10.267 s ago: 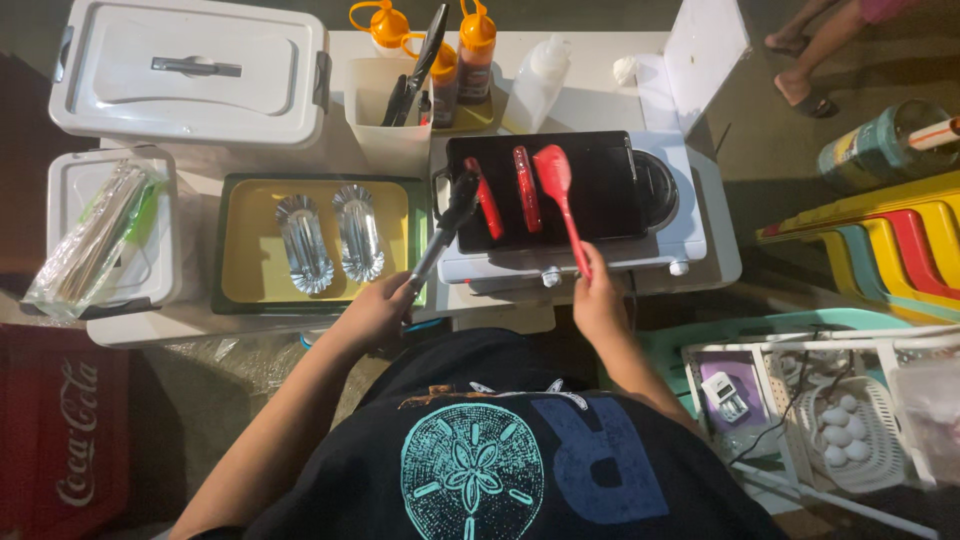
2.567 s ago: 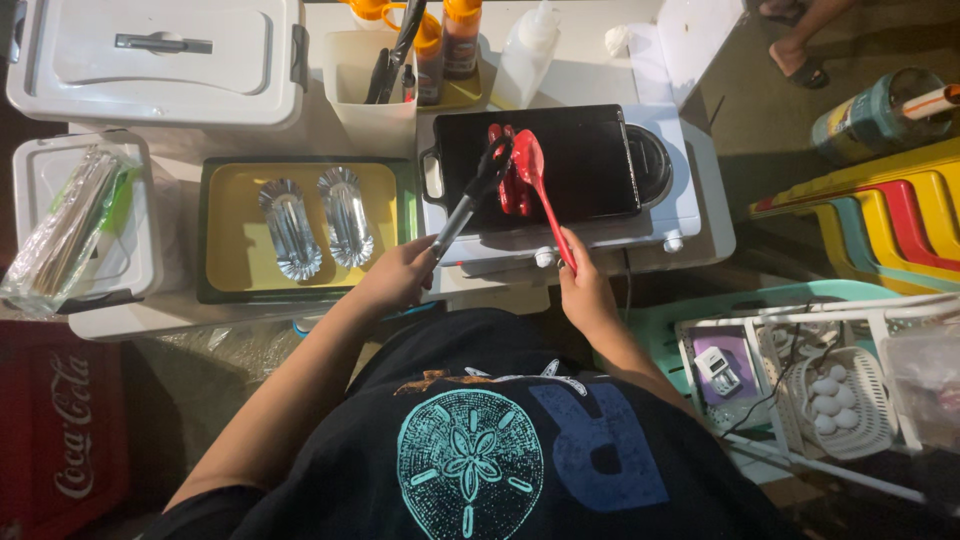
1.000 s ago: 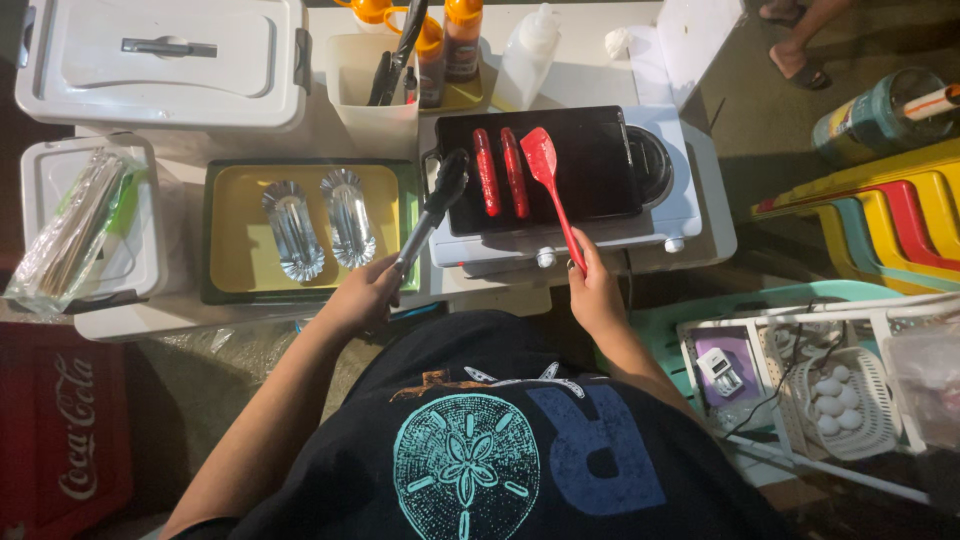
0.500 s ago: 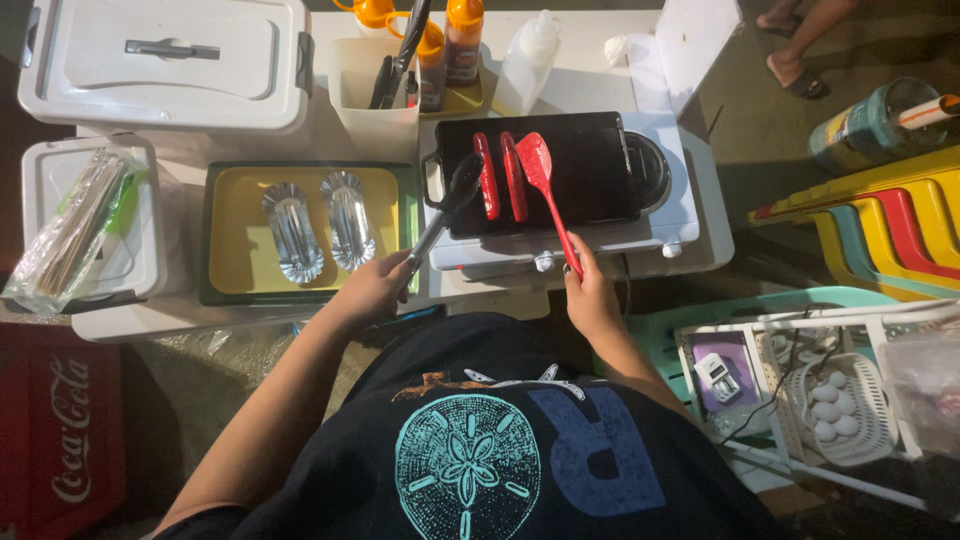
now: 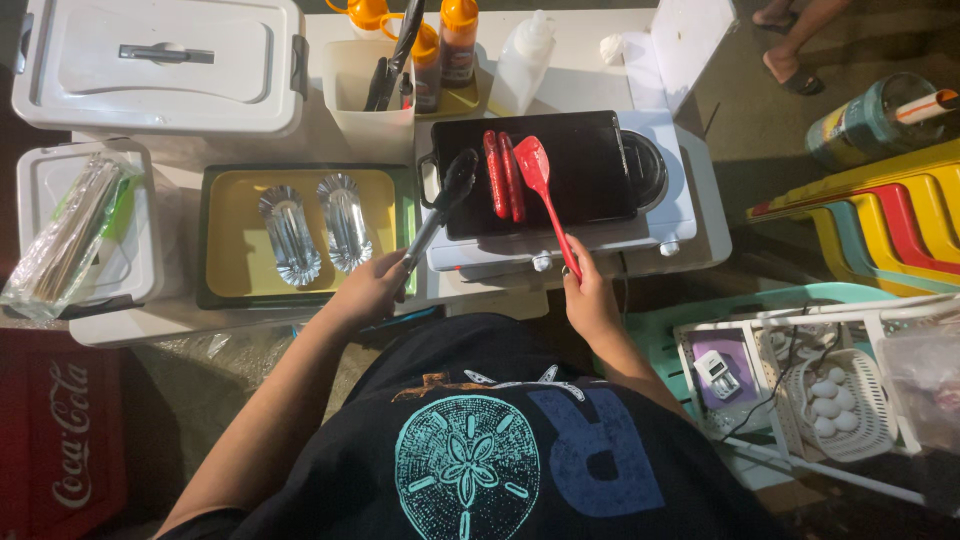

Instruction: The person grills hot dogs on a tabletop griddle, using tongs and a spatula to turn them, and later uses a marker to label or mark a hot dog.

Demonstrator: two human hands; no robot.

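Two red sausages (image 5: pixel 501 174) lie side by side on a black griddle pan (image 5: pixel 585 165) that sits on a white electric stove (image 5: pixel 675 205). My left hand (image 5: pixel 368 290) grips black tongs (image 5: pixel 440 205); their tips hover just left of the sausages, at the pan's left edge. My right hand (image 5: pixel 590 295) holds a red spatula (image 5: pixel 540 190) by the handle, and its blade rests against the right-hand sausage.
A yellow tray (image 5: pixel 235 250) with two foil boats (image 5: pixel 315 230) sits left of the stove. White lidded boxes (image 5: pixel 150 60), sauce bottles (image 5: pixel 455 40) and a utensil holder (image 5: pixel 365 90) stand behind. Coloured stacked chairs (image 5: pixel 880 225) and a basket of eggs (image 5: pixel 835 400) are at the right.
The spatula blade has moved in against the sausages, and the tongs have swung slightly left to the pan's edge. Both hands keep their grip.
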